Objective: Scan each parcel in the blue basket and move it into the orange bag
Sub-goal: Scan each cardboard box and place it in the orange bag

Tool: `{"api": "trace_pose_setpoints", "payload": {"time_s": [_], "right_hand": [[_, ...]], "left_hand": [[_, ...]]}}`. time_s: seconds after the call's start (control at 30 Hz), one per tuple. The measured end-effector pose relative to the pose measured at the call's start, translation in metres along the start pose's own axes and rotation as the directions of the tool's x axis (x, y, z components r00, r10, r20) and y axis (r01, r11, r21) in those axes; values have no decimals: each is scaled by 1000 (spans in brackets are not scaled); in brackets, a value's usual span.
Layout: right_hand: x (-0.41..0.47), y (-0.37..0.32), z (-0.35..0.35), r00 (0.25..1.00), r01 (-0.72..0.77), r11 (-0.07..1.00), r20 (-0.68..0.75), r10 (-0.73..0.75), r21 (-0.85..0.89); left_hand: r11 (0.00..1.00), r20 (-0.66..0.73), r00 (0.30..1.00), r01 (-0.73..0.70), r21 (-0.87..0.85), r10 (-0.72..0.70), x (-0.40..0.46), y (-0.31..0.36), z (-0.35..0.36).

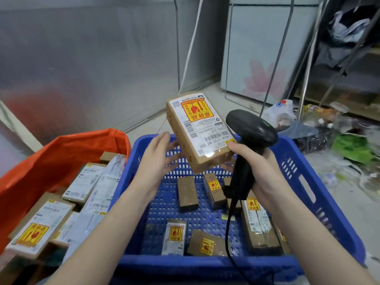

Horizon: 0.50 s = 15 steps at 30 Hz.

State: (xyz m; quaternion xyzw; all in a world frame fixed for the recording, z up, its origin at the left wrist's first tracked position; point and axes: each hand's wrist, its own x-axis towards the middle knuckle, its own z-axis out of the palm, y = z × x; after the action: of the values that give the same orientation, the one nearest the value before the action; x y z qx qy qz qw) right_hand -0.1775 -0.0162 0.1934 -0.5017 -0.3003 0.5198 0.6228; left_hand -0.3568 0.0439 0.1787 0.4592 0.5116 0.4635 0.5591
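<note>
The right hand (255, 159) is gripping the scanner (249, 136) and pinching the parcel (197, 130) above the blue basket (304, 173). The left hand (158, 159) is reaching, fingers apart. The stiff, probably light box seems best grasped across its long sides; the orange bag (41, 161) is waiting at nine o'clock.

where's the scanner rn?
In the head view, the black barcode scanner is right of centre, gripped by the right hand above the blue basket, its head beside the raised parcel.
</note>
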Motion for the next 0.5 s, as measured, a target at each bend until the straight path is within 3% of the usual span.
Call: {"api": "trace_pose_setpoints", "payload": {"time_s": [0.07,0.2,0.4,0.5], "right_hand": [[4,5,0,1000,28,995,17,-26,-93],[6,11,0,995,68,969,83,-49,-239],[6,12,-6,1000,1,977,24,5,-213],[5,10,-6,999,-7,965,31,16,-263]], "left_hand": [[972,112,980,180,-153,-164,3,0,1],[993,195,975,94,71,-106,3,-10,2],[989,362,921,118,90,-143,-3,-9,2],[990,317,941,92,105,-121,-3,-8,0]]}}
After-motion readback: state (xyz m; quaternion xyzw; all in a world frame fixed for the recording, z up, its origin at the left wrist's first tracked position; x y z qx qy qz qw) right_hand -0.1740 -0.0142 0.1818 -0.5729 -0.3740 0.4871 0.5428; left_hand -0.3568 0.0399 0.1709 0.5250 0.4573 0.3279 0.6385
